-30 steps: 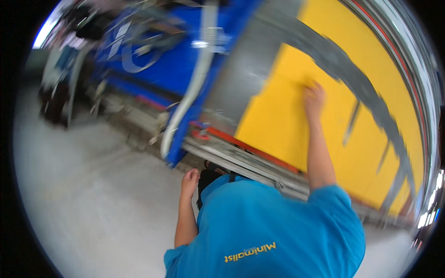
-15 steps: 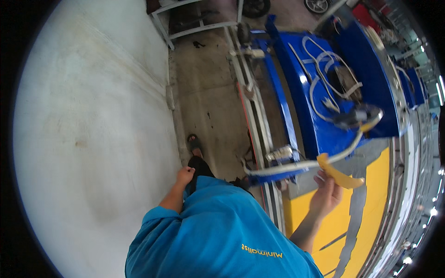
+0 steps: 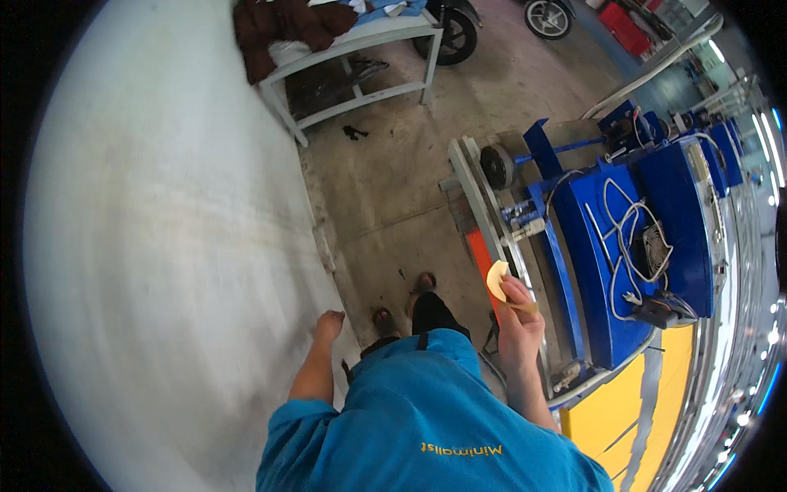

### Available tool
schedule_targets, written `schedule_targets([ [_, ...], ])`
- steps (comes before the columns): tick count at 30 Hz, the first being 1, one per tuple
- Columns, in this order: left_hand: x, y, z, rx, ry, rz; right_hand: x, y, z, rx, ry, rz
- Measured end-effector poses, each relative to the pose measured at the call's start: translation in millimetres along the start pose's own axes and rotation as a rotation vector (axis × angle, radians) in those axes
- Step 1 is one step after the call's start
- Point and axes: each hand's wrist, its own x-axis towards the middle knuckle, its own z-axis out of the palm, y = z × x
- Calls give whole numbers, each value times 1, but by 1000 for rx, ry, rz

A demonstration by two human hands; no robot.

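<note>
My right hand (image 3: 521,328) grips a curved, pale yellow strip (image 3: 497,280) above a metal rail with an orange edge (image 3: 479,250). To its right is a blue machine carriage (image 3: 598,303) with loose white cables (image 3: 623,238) on it; below that lies a yellow sheet with grey streaks (image 3: 607,398). My left hand (image 3: 329,323) hangs with curled fingers beside the pale wall (image 3: 188,230); anything inside it is hidden.
A white metal-framed table (image 3: 363,43) holding brown and blue cloth (image 3: 279,29) stands ahead. Vehicle wheels (image 3: 548,18), a red object (image 3: 619,25) and a pale bent tube (image 3: 656,70) are beyond. My sandalled feet (image 3: 387,320) are on concrete floor beside the rail.
I have turned from the yellow sheet to face along the walkway. My right hand has come up off the sheet holding the strip and moved leftward over the rail.
</note>
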Motion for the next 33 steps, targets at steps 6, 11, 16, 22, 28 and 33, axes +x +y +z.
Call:
schedule_targets([
  [6, 71, 40, -27, -158, -390, -76, 148, 20, 79, 69, -115, -112],
  [11, 121, 121, -138, -177, -143, -407, 306, 12, 138, 282, -207, -142],
  [16, 217, 91, -197, 400, -114, 81, 418, -29, 191, 243, -338, -244],
  [22, 383, 101, -243, 425, -248, 141, 526, -21, 207, -62, 15, -227],
  [28, 590, 229, -316, 185, -567, 125, 567, 34, 169, -209, 501, 36],
  [33, 773, 370, -352, -352, -675, -237, 610, 11, 156, 64, 785, -23],
])
